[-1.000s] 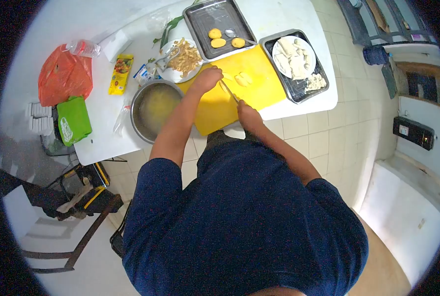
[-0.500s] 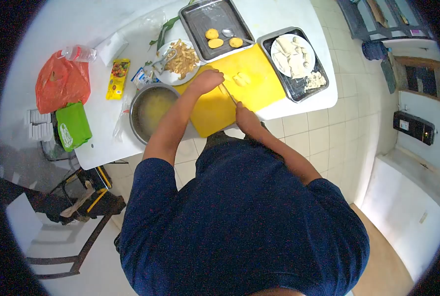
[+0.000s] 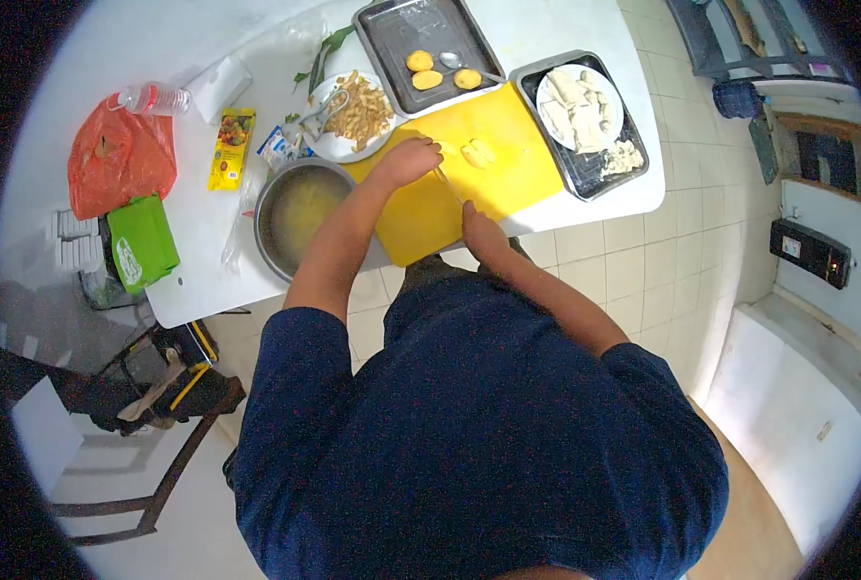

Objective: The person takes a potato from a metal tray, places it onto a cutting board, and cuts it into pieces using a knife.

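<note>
My right hand [image 3: 484, 234] is closed round the handle of a knife [image 3: 450, 186] at the near side of a yellow cutting board [image 3: 416, 222]. The blade points away, its tip close under my left hand [image 3: 414, 161]. That hand bends its fingers down onto the board, closed on a pale yellow potato piece that they mostly hide. Cut potato pieces [image 3: 477, 153] lie just right of its fingertips. Behind the board, a dark metal tray [image 3: 392, 48] carries several peeled potatoes [image 3: 427, 80] and a spoon [image 3: 450, 60].
Left of the board stands a metal pot [image 3: 266, 227] with cloudy yellowish liquid. A plate of brown strips [image 3: 361, 114] is behind it. On the right, a second tray [image 3: 585, 184] bears a white plate [image 3: 609, 121] of pale pieces. A red bag [image 3: 126, 159] and green pack [image 3: 143, 244] lie far left.
The view has shifted slightly. My left hand stays at nearly the same spot, and the knife blade looks thinner and slightly turned between the hands.
</note>
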Demonstrator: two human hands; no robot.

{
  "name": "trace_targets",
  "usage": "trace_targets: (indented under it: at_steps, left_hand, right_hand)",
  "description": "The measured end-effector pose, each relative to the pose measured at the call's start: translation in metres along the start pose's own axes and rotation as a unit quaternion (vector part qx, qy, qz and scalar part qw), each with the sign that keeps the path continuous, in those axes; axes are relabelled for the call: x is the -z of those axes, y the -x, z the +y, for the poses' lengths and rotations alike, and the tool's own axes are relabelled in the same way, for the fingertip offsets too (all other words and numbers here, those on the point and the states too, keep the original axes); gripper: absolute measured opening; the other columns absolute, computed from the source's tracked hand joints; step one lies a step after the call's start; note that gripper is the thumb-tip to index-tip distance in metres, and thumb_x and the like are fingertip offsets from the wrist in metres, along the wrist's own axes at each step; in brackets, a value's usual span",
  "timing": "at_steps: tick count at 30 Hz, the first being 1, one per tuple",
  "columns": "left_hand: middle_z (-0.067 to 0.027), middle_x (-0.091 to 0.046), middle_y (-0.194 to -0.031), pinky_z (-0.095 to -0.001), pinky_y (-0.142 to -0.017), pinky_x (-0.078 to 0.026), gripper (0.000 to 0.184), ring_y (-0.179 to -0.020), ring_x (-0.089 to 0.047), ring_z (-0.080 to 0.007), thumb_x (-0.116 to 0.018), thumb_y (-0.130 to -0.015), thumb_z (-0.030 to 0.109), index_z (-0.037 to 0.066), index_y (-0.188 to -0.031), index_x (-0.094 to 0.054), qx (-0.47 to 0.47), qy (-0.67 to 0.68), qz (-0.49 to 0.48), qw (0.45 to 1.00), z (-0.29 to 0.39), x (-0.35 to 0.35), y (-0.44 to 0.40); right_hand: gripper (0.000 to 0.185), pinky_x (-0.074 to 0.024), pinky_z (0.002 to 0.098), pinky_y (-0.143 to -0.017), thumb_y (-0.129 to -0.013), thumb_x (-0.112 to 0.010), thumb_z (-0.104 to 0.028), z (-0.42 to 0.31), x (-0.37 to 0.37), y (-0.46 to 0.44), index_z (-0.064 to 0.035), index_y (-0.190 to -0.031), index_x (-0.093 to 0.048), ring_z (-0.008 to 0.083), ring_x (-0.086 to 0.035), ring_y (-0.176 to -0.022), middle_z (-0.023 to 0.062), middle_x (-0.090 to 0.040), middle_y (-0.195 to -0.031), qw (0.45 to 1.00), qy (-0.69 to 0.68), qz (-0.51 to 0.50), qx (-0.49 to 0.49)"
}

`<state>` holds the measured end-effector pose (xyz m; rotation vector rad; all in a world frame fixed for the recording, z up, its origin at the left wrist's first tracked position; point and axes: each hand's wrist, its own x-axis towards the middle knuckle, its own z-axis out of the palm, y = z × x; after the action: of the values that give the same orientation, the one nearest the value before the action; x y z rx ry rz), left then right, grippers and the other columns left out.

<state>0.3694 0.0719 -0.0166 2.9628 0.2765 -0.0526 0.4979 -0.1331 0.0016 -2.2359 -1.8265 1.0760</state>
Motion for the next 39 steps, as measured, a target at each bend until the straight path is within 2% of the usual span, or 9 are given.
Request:
trace_targets:
  at_steps: [4, 14, 20, 23, 26, 27, 30, 33, 39]
  left_hand:
    - [-0.0091, -0.063, -0.087, -0.0359, -0.079, -0.051, 0.009, -0.091, -0.062, -0.0265, -0.056, -0.073, 0.009, 0.007, -0.077, -0.064, 0.004, -0.011, -0.015, 1.0, 0.001, 0.003, -0.007]
    - [-0.0096, -0.063, -0.084, -0.0367, -0.077, -0.052, 0.009, -0.09, -0.062, -0.0261, -0.056, -0.072, 0.009, 0.006, -0.073, -0.064, 0.013, -0.011, 0.0, 1.0, 0.003, -0.013, -0.004]
    - [-0.0106, -0.062, -0.09, -0.0394, -0.077, -0.052, 0.012, -0.093, -0.06, -0.029, -0.058, -0.071, 0.006, 0.004, -0.081, -0.063, 0.063, 0.038, -0.017, 0.997, -0.001, -0.015, -0.007]
    - [-0.0128, -0.06, -0.092, -0.0404, -0.075, -0.05, 0.018, -0.095, -0.058, -0.0322, -0.066, -0.07, 0.005, 0.002, -0.086, -0.059, 0.243, 0.191, 0.212, 0.927, 0.018, -0.017, -0.001]
    - [-0.0142, -0.057, -0.091, -0.0403, -0.074, -0.048, 0.028, -0.097, -0.055, -0.0315, -0.074, -0.07, 0.011, 0.001, -0.088, -0.055, 0.418, 0.299, 0.285, 0.809, 0.049, -0.034, 0.005]
    - [-0.0125, -0.058, -0.083, -0.0357, -0.067, -0.049, 0.033, -0.083, -0.059, -0.0245, -0.078, -0.071, 0.019, 0.001, -0.086, -0.055, 0.443, 0.305, 0.316, 0.782, 0.063, -0.033, 0.005]
    - [-0.0094, -0.06, -0.073, -0.0312, -0.061, -0.048, 0.031, -0.069, -0.06, -0.0177, -0.079, -0.072, 0.017, 0.002, -0.086, -0.055, 0.481, 0.448, 0.329, 0.678, 0.079, -0.059, 0.004]
    - [-0.0047, -0.058, -0.069, -0.0274, -0.058, -0.046, 0.026, -0.06, -0.054, -0.0135, -0.077, -0.073, 0.011, 0.004, -0.087, -0.057, 0.469, 0.474, 0.366, 0.649, 0.074, -0.08, -0.003]
    - [-0.009, -0.064, -0.072, -0.0296, -0.06, -0.051, 0.022, -0.065, -0.063, -0.0187, -0.073, -0.071, 0.006, 0.004, -0.088, -0.058, 0.485, 0.428, 0.339, 0.683, 0.08, -0.072, -0.002]
  right_hand:
    - [0.019, -0.0508, 0.0531, -0.062, -0.09, -0.038, -0.01, 0.01, -0.014, -0.006, 0.0047, -0.101, -0.039, 0.0459, -0.063, -0.072, 0.0306, -0.061, -0.075, 0.998, -0.049, 0.026, 0.02]
    - [0.021, -0.0491, 0.0536, -0.065, -0.092, -0.035, -0.013, 0.024, -0.034, -0.014, 0.0042, -0.104, -0.038, 0.0462, -0.062, -0.075, 0.0313, -0.062, -0.079, 0.998, -0.042, 0.024, 0.029]
    - [0.024, -0.0498, 0.0537, -0.065, -0.094, -0.034, -0.017, 0.027, -0.029, -0.021, 0.0059, -0.103, -0.039, 0.0451, -0.063, -0.074, 0.0312, -0.062, -0.078, 0.998, -0.059, 0.001, 0.001]
    - [0.025, -0.0501, 0.0537, -0.065, -0.094, -0.035, -0.016, 0.026, -0.018, -0.02, 0.0074, -0.103, -0.039, 0.045, -0.063, -0.072, 0.0314, -0.062, -0.076, 0.999, -0.053, 0.005, 0.008]
    - [0.024, -0.0504, 0.0532, -0.065, -0.093, -0.035, -0.014, 0.026, -0.018, -0.023, 0.008, -0.103, -0.039, 0.045, -0.063, -0.072, 0.0315, -0.062, -0.076, 0.999, -0.048, 0.003, 0.008]
    - [0.024, -0.0505, 0.0528, -0.065, -0.093, -0.035, -0.013, 0.025, -0.015, -0.021, 0.0081, -0.103, -0.039, 0.045, -0.063, -0.072, 0.0316, -0.062, -0.076, 0.999, -0.041, -0.003, 0.006]
    - [0.023, -0.0506, 0.0519, -0.066, -0.092, -0.035, -0.013, 0.028, -0.019, -0.022, 0.0075, -0.103, -0.039, 0.0446, -0.064, -0.074, 0.0315, -0.062, -0.078, 0.999, -0.038, -0.001, 0.024]
    - [0.024, -0.0501, 0.0518, -0.068, -0.092, -0.036, -0.014, 0.032, -0.016, -0.017, 0.0067, -0.103, -0.039, 0.0446, -0.063, -0.077, 0.0315, -0.062, -0.08, 0.998, -0.057, 0.0, 0.027]
    - [0.026, -0.0488, 0.0534, -0.071, -0.093, -0.039, -0.019, 0.031, -0.014, -0.011, 0.0041, -0.104, -0.04, 0.0458, -0.063, -0.081, 0.0312, -0.063, -0.085, 0.997, -0.066, -0.027, 0.005]
